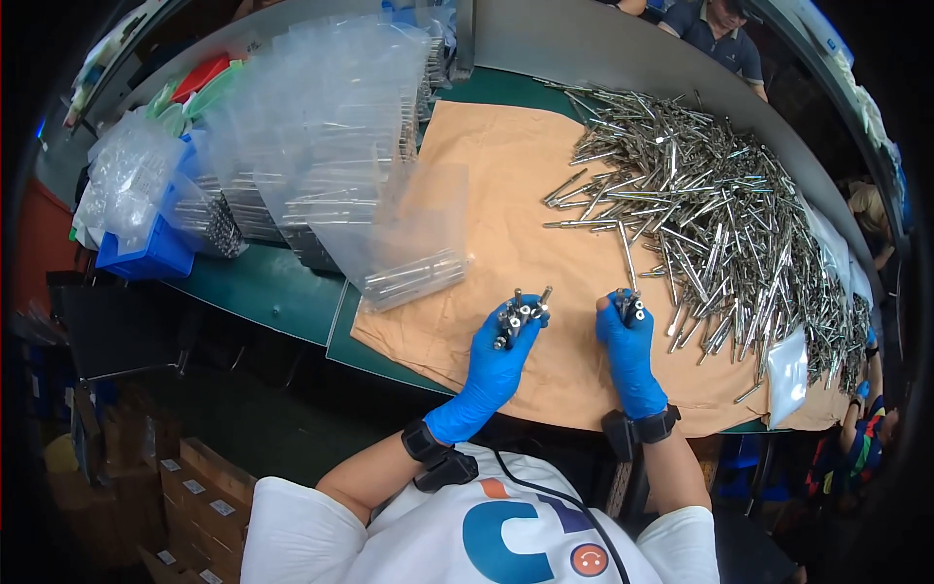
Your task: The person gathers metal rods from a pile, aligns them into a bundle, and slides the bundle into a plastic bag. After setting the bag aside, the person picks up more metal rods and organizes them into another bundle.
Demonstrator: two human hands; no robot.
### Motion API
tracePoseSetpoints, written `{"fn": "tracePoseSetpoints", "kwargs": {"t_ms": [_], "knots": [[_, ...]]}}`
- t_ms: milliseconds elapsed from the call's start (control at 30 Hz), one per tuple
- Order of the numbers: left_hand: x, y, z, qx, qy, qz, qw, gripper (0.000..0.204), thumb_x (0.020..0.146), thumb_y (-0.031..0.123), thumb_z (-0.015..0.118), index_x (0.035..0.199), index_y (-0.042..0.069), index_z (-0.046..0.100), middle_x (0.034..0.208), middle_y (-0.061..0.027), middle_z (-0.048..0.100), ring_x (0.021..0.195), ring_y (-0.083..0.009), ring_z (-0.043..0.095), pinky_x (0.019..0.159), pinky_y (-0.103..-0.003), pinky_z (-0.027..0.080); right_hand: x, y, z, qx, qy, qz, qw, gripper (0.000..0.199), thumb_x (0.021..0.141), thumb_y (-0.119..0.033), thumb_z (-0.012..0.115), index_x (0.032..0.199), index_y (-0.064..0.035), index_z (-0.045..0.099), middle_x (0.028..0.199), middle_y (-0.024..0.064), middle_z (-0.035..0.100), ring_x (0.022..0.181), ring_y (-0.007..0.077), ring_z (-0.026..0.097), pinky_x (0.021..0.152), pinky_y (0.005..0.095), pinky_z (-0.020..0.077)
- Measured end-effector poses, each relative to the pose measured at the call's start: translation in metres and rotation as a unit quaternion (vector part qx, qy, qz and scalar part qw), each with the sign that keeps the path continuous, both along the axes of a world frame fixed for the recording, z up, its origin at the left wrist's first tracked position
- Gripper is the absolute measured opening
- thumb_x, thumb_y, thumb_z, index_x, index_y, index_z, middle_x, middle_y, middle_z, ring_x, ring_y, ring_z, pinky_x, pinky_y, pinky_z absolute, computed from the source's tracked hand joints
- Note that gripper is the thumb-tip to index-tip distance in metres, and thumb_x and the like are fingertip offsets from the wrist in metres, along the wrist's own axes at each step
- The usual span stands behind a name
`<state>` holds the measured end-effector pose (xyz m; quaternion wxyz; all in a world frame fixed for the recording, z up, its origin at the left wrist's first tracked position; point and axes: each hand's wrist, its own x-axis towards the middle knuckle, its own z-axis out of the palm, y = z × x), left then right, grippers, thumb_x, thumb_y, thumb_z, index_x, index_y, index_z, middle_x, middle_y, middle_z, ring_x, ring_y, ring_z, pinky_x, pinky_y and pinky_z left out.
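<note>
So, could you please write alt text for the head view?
A person's blue-gloved left hand and right hand each grip a bunch of metal pins over brown paper. A big pile of pins lies to the right, filled clear bags to the left.

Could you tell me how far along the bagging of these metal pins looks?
Done: filled clear bags lie stacked at the left, on and beside the brown paper. In hand: the left hand holds a bundle of pins, and the right hand grips a few more. Left: a large loose pile on the right.
</note>
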<state>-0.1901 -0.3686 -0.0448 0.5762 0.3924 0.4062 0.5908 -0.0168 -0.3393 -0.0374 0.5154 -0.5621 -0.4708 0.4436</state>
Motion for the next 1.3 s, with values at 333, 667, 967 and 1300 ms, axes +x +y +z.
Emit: {"fn": "tracePoseSetpoints", "kwargs": {"t_ms": [333,667,967,1300], "knots": [[0.004,-0.006,-0.014,0.085,0.051,0.023,0.995,0.046,0.085,0.001,0.048,0.13,0.001,0.035,0.107,-0.0129,0.056,0.098,-0.0169,0.054,0.084,-0.027,0.043,-0.063,-0.037,0.042,0.185,-0.202,0.146,0.95,0.028,0.07,-0.007,0.072,0.095,-0.0018,0.06,0.074,0.006,0.06,0.063,0.0095,0.055,0.057,0.0224,0.0456],[0.0,-0.004,-0.003,0.027,0.152,-0.075,0.985,0.058,0.083,0.001,0.044,0.136,0.001,0.021,0.11,-0.0125,0.053,0.1,-0.0186,0.052,0.085,-0.03,0.042,-0.065,-0.015,0.035,0.021,-0.118,0.184,0.976,0.033,0.073,-0.024,0.071,0.094,-0.0009,0.058,0.076,0.0124,0.061,0.069,0.0169,0.061,0.06,0.0277,0.0476],[0.007,0.01,-0.035,0.159,0.278,0.052,0.946,0.042,0.085,0.0,0.046,0.126,-0.003,0.037,0.112,-0.0083,0.051,0.101,-0.0166,0.049,0.085,-0.028,0.04,-0.035,0.037,0.049,0.094,0.157,0.001,0.983,0.016,0.08,-0.015,0.058,0.083,-0.0002,0.052,0.067,0.004,0.052,0.061,0.0095,0.049,0.055,0.027,0.0433],[-0.032,0.072,-0.074,0.102,0.229,-0.017,0.968,0.011,0.086,0.011,0.053,0.092,0.001,0.053,0.076,-0.001,0.052,0.056,-0.0069,0.045,0.049,-0.02,0.037,0.002,0.014,0.024,0.242,0.148,0.02,0.959,0.029,0.082,-0.028,0.06,0.088,-0.0023,0.048,0.07,0.0074,0.055,0.065,0.0159,0.057,0.058,0.031,0.0457]]}}
